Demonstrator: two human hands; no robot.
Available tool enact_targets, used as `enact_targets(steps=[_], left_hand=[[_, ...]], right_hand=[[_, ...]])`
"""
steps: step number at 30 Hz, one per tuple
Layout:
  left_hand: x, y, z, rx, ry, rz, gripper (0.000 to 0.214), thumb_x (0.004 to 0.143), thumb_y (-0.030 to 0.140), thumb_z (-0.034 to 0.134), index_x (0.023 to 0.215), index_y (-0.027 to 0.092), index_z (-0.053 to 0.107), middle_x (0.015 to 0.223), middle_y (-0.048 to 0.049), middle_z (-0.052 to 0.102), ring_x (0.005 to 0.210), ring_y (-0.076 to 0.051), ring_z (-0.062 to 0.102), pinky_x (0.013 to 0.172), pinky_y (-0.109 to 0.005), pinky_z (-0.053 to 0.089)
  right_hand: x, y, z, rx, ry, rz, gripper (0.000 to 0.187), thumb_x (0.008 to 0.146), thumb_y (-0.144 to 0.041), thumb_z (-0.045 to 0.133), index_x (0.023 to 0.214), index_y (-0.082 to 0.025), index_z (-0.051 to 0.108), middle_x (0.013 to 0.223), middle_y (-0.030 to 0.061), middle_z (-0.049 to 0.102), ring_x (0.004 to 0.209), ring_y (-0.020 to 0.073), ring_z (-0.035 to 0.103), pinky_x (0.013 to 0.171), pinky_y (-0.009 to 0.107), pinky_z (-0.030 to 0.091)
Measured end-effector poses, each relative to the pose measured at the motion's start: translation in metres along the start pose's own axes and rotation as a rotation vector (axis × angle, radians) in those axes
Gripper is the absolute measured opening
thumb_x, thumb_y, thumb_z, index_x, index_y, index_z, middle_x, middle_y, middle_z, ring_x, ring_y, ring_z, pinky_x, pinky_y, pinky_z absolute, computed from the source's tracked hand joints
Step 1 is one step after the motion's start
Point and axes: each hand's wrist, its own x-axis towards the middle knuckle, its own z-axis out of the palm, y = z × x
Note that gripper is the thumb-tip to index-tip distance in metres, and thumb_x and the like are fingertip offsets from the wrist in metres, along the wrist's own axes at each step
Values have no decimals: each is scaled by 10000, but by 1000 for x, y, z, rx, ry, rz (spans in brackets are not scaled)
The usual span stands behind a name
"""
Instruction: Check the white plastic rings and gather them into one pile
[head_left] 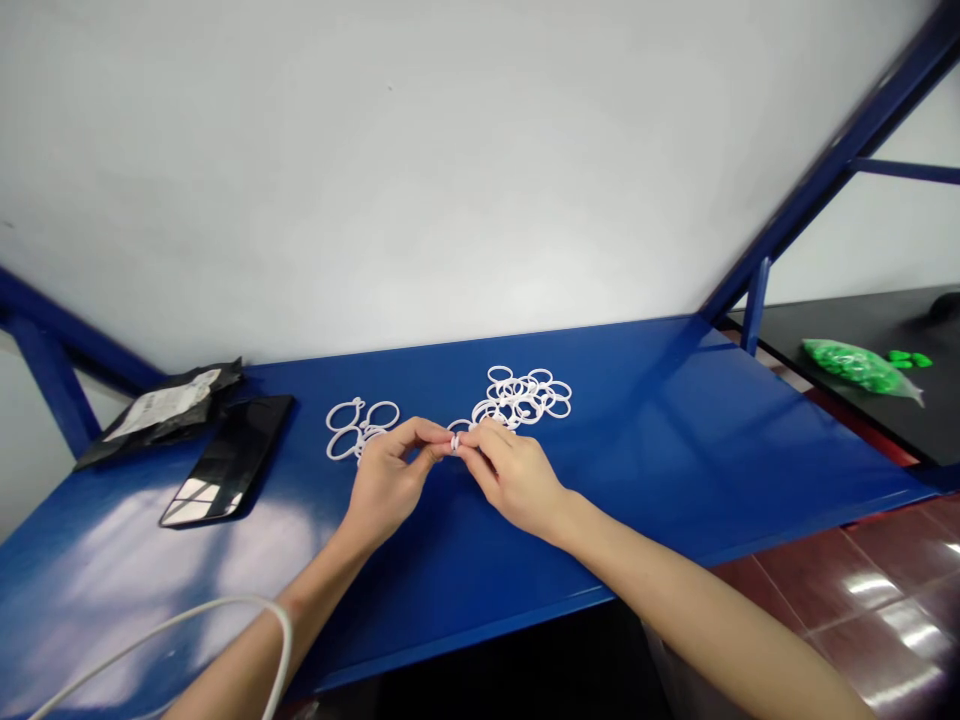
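Note:
Between my two hands is a white ring (459, 425) with a small eyelet, like a curtain ring, held just over the blue table. My left hand (391, 478) pinches it from the left with thumb and forefinger. From the other side my right hand (517, 475) pinches the same ring, its fingertips nearly meeting the left ones. The fingers hide part of the ring. A small group of similar white rings (343, 443) lies left of my hands, partly behind the left one. A larger heap of white rings (527, 398) lies behind my right hand.
A phone (229, 460) and a black plastic package (169, 408) lie on the left of the blue table (675, 440). A white cable (225, 602) crosses near my left forearm. On a black table at right sits a bag of green pieces (855, 366). Blue metal bars (757, 305) frame the sides.

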Motion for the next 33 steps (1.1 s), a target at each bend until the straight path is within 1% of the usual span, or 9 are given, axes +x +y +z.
enact_targets(steps=[7, 11, 13, 15, 18, 21, 25, 29, 33], left_hand=[[-3, -2, 0, 120, -62, 152, 145, 914, 260, 629, 790, 209, 684, 785, -15, 732, 695, -149, 661, 685, -275, 526], [11, 4, -18, 320, -120, 248, 145, 930, 310, 621, 864, 233, 724, 944, -38, 767, 861, -191, 696, 803, -317, 530], [19, 2, -31, 507, -44, 276, 175, 940, 336, 590, 916, 248, 739, 1012, -51, 762, 952, -226, 675, 897, -367, 503], [26, -6, -44, 724, 44, 238, 223, 947, 342, 538, 966, 248, 739, 998, -71, 757, 968, -273, 636, 903, -421, 471], [31, -22, -56, 990, 18, 142, 256, 923, 395, 546, 972, 229, 735, 1017, -113, 739, 988, -340, 588, 859, -466, 441], [30, -36, -58, 1157, -18, 88, 238, 898, 402, 566, 873, 222, 721, 981, -137, 719, 995, -365, 557, 822, -465, 412], [28, -40, -53, 1133, -20, 116, 216, 914, 319, 527, 788, 220, 671, 953, -129, 712, 974, -345, 526, 804, -454, 373], [25, -27, -42, 1008, -19, 227, 180, 956, 305, 517, 877, 231, 662, 998, -98, 728, 994, -313, 522, 864, -459, 340], [15, -6, -24, 797, -146, 282, 167, 986, 316, 512, 920, 247, 648, 985, -54, 732, 1006, -271, 547, 895, -429, 340]], right_hand=[[-2, 2, -1, -69, -88, -11, 276, 1088, -270, 384, 1031, -174, 636, 956, 71, 714, 808, 157, 687, 673, 261, 527], [5, 5, -2, -109, -65, 3, 246, 1082, -305, 431, 1049, -178, 639, 970, 59, 723, 796, 158, 690, 660, 266, 514], [8, 8, -4, -143, -47, 25, 215, 1068, -311, 478, 1025, -187, 648, 976, 50, 721, 822, 159, 693, 666, 262, 510], [11, 13, -6, -205, -44, 82, 179, 1052, -297, 517, 1011, -189, 654, 994, 51, 708, 816, 158, 687, 627, 255, 495], [13, 20, -10, -320, -81, 198, 135, 1021, -258, 563, 1044, -170, 663, 1058, 78, 669, 763, 159, 668, 543, 254, 466], [14, 21, -12, -358, -117, 253, 154, 1006, -247, 578, 1090, -156, 669, 1121, 104, 637, 772, 168, 665, 526, 260, 478], [15, 15, -11, -322, -104, 238, 182, 1006, -281, 576, 1098, -163, 680, 1121, 117, 632, 888, 206, 674, 548, 264, 516], [13, 10, -8, -266, -79, 180, 187, 996, -267, 587, 1129, -179, 684, 1135, 124, 637, 933, 211, 667, 615, 284, 559], [10, 7, -6, -182, -63, 66, 232, 1001, -242, 571, 1217, -217, 654, 1272, 120, 619, 1028, 212, 660, 742, 324, 587]])
